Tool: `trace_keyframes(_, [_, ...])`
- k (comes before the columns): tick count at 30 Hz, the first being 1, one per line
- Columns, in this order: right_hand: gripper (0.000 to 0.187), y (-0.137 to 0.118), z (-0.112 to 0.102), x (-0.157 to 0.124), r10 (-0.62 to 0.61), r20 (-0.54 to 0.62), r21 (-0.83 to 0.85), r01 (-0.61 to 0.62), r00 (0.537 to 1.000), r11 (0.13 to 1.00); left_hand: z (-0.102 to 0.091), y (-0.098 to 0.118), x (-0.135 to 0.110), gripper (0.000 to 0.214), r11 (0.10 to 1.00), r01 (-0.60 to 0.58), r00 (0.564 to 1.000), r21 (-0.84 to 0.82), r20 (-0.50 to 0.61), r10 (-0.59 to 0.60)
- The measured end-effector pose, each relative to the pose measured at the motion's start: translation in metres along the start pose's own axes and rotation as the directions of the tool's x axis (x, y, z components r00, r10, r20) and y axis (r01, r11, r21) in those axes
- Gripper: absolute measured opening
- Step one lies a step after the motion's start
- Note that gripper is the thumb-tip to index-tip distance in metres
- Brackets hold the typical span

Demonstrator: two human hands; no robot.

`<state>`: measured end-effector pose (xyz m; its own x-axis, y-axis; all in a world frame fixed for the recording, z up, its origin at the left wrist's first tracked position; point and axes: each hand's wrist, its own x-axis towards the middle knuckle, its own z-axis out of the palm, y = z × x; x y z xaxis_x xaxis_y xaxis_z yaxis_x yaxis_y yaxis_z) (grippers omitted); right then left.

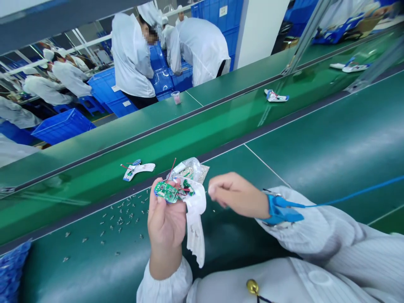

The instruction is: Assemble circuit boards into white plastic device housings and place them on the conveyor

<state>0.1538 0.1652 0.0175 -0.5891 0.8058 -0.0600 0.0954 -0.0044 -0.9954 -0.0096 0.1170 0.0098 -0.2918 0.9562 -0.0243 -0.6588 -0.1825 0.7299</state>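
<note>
My left hand (167, 223) holds a green circuit board (166, 192) between thumb and fingers. Red wires join the board to a white plastic housing (197, 227), which hangs down beside the palm with a smaller green board in its upper end. My right hand (235, 194) is held apart to the right, its fingers curled in. Whether anything is pinched in those fingers is hidden. A blue wrist strap (280, 209) with a cord circles the right wrist. Behind the left fingertips lies a clear plastic bag (195, 169) of small parts.
Small metal parts (120, 221) lie scattered on the green bench. Beyond it a green conveyor belt (217, 126) carries white housings with wires, one near (139, 169) and one farther right (276, 96). A blue bag (14, 269) sits at left. Co-workers (202, 50) stand by blue crates.
</note>
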Motion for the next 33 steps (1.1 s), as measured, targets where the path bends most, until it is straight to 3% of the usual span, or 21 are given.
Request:
trace_keyframes(1, [0.028,-0.006,-0.004,0.002,-0.090,-0.115,-0.048,0.085,0.989,0.995,0.001,0.000,0.000,0.022,1.000,0.015,1.000,-0.001,0.011,-0.015])
trace_keyframes(3, [0.016,-0.017,-0.007,0.007,-0.274,-0.182,-0.132,0.253,0.944,0.959,0.002,-0.001,-0.002,0.024,0.998,0.065,0.997,-0.004,0.042,-0.065])
trace_keyframes(6, [0.019,-0.028,-0.003,0.011,-0.489,-0.016,-0.215,0.475,0.872,0.853,0.004,-0.001,-0.004,0.027,0.990,0.143,0.986,-0.002,0.081,-0.142])
trace_keyframes(8, [0.021,-0.031,0.001,0.011,-0.547,0.075,-0.251,0.547,0.834,0.799,0.005,-0.001,-0.006,0.027,0.985,0.174,0.982,0.003,0.074,-0.174])
trace_keyframes(10, [0.020,-0.032,0.005,0.010,-0.543,0.090,-0.279,0.545,0.835,0.791,0.006,-0.002,-0.007,0.028,0.980,0.197,0.978,0.004,0.064,-0.197])
trace_keyframes(15, [0.018,-0.031,0.011,0.004,-0.455,0.067,-0.288,0.453,0.888,0.843,0.009,-0.003,-0.008,0.027,0.969,0.245,0.964,0.008,0.102,-0.245])
trace_keyframes(19, [0.019,-0.028,0.014,0.002,-0.352,-0.018,-0.067,0.350,0.936,0.934,0.010,-0.003,-0.008,0.025,0.973,0.213,0.970,0.085,0.103,-0.221])
trace_keyframes(22, [0.019,-0.028,0.014,0.002,-0.233,-0.091,0.127,0.243,0.968,0.962,0.009,-0.001,-0.012,0.024,0.958,0.133,0.986,0.253,0.063,-0.153])
trace_keyframes(24, [0.019,-0.031,0.012,0.001,-0.190,-0.085,0.156,0.202,0.978,0.967,0.010,0.001,-0.016,0.026,0.928,0.083,0.995,0.364,0.023,-0.098])
trace_keyframes(26, [0.021,-0.037,0.008,-0.001,-0.208,-0.047,0.110,0.212,0.977,0.971,0.011,0.003,-0.021,0.026,0.904,0.039,0.998,0.425,0.020,-0.053])
trace_keyframes(29, [0.024,-0.048,0.003,-0.003,-0.292,0.005,-0.088,0.291,0.956,0.953,0.016,0.006,-0.028,0.026,0.884,-0.032,0.998,0.466,0.066,0.001])
trace_keyframes(33, [0.025,-0.056,-0.001,-0.005,-0.416,0.100,-0.360,0.422,0.904,0.832,0.020,0.007,-0.035,0.026,0.862,-0.094,0.992,0.498,0.117,0.040])
